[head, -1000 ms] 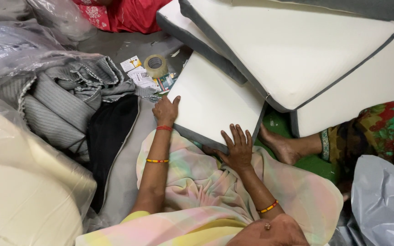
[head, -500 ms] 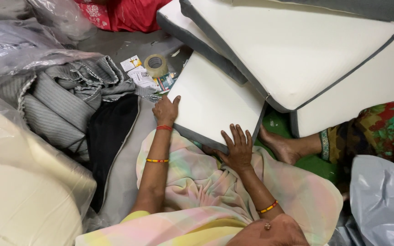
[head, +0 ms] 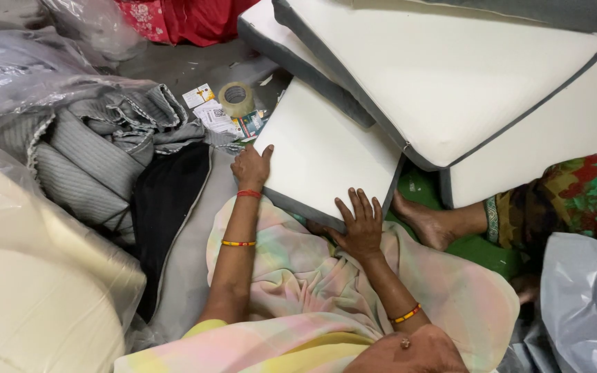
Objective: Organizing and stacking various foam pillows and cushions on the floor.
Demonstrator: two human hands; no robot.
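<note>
A white foam cushion [head: 326, 152] with a grey side band lies tilted across my lap, which is covered by pastel cloth [head: 298, 276]. My left hand [head: 251, 166] is curled over the cushion's left edge, near its far corner. Fingers spread, my right hand [head: 361, 224] lies flat on the cushion's near edge with the thumb down by the grey band. Both wrists carry thin bangles.
Larger white cushions [head: 450, 76] are stacked behind and to the right. A tape roll [head: 236, 98] and small printed cards [head: 209, 110] lie on the floor ahead. Grey folded covers [head: 98, 145], a black cover [head: 167, 200] and plastic-wrapped foam [head: 29, 290] lie left. Another person's foot [head: 426, 221] is right.
</note>
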